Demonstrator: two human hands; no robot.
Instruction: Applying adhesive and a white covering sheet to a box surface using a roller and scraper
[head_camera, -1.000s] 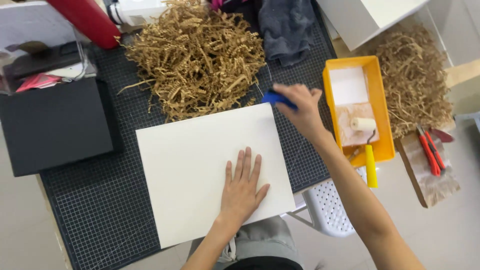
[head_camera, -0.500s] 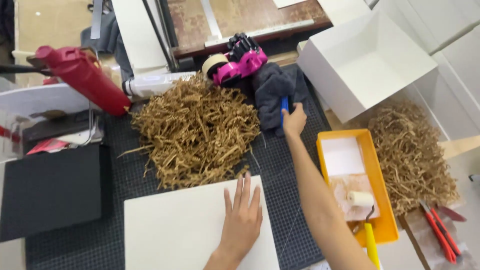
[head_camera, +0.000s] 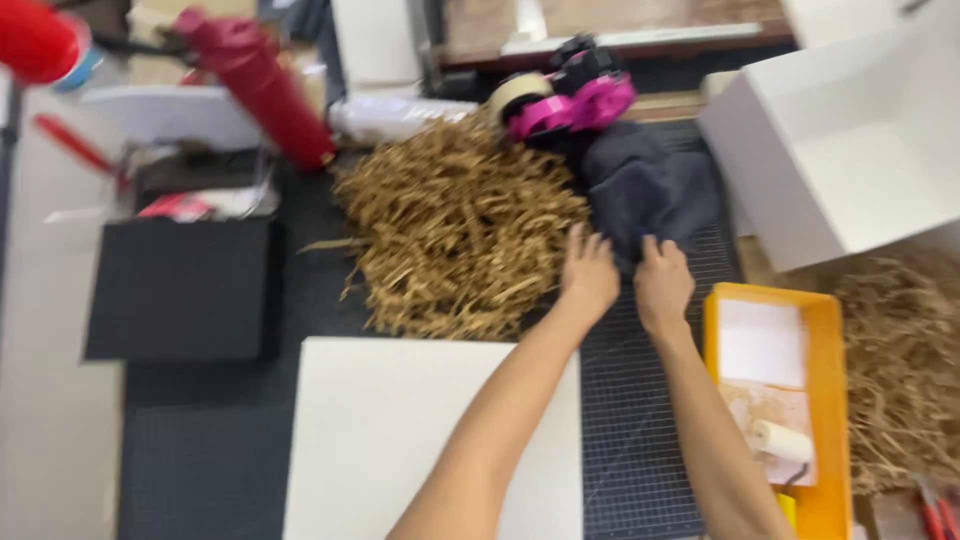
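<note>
- Both hands reach to the far side of the dark gridded cutting mat (head_camera: 640, 440), where a crumpled dark grey cloth (head_camera: 650, 195) lies near the mat's far right corner.
- The left hand (head_camera: 588, 272) rests at the near left edge of the cloth, right beside the heap of tan shredded paper filling (head_camera: 455, 235); the fingers are loosely curled, and whether they have pinched any fabric cannot be told through the blur.
- The right hand (head_camera: 662, 283) sits at the cloth's near edge, knuckles up. A sliver of blue shows at its fingertips, but what it grips, if anything, cannot be told.
- The cloth looks soft, light and limp; it would likely fold and drape, so a pinch at an edge or corner seems the natural hold.
- A white rectangular board (head_camera: 400, 440) lies at the mat's near edge under the left forearm.
- An orange plastic tray (head_camera: 830, 400) with a small white roller (head_camera: 782, 440) stands along the mat's right edge.
- A pink tape dispenser (head_camera: 570, 95) sits beyond the cloth, a white open box (head_camera: 850, 150) to its right.
</note>
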